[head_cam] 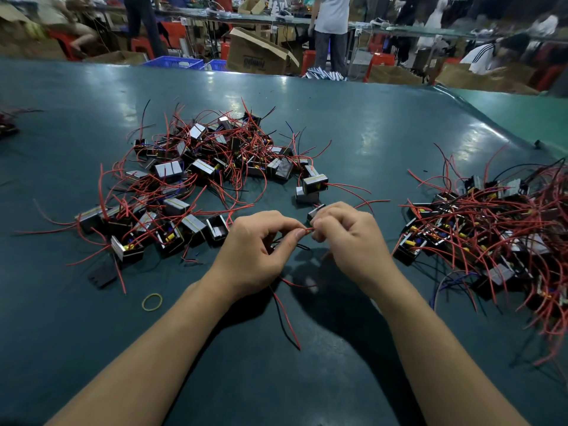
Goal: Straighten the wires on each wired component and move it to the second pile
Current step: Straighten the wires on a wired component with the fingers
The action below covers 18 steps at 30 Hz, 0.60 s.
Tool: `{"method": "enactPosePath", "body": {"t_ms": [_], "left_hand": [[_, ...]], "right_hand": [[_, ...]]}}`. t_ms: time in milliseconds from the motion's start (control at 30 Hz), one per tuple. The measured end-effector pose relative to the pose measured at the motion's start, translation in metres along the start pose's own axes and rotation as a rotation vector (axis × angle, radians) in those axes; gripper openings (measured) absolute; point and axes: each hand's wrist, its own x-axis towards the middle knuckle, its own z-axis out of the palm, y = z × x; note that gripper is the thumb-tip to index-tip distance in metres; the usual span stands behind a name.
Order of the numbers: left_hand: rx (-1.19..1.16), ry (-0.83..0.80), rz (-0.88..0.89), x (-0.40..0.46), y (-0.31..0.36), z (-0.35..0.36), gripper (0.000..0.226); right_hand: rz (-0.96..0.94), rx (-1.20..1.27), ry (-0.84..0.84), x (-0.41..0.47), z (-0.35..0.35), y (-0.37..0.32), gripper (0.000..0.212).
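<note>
Between the piles, head view: left hand (255, 250) and right hand (347, 241) pinch one red wire (305, 230) with curled fingers, component (315, 212) behind the right hand. Unsorted pile (196, 179) on table (368, 118) remains large; second pile (491, 229) sizeable. Roughly midway.

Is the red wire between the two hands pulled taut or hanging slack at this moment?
Taut. The short stretch of red wire runs straight between the left hand and the right hand, both pinching it; its loose ends trail below onto the table.
</note>
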Motion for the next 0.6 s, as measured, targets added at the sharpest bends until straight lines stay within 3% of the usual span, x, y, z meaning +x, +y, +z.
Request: {"method": "enactPosePath", "body": {"t_ms": [67, 133, 267, 300, 500, 600], "left_hand": [[0.048, 0.001, 0.040, 0.001, 0.001, 0.001, 0.010], [0.075, 0.013, 0.046, 0.001, 0.001, 0.001, 0.011], [0.113, 0.045, 0.024, 0.001, -0.002, 0.001, 0.008], [0.113, 0.055, 0.012, 0.001, -0.003, 0.001, 0.008], [-0.026, 0.169, -0.155, 0.003, -0.007, 0.000, 0.007], [-0.071, 0.159, -0.172, 0.002, -0.005, 0.000, 0.006]], "right_hand": [[0.351, 0.352, -0.036, 0.002, 0.003, -0.003, 0.028], [0.420, 0.390, -0.014, 0.000, 0.005, -0.004, 0.030], [-0.145, -0.356, 0.206, -0.006, 0.012, 0.005, 0.024], [-0.234, -0.429, 0.227, -0.007, 0.014, 0.005, 0.024], [-0.405, -0.309, 0.073, -0.002, -0.011, 0.006, 0.018], [-0.450, -0.350, 0.088, 0.002, -0.020, 0.010, 0.036]]}}
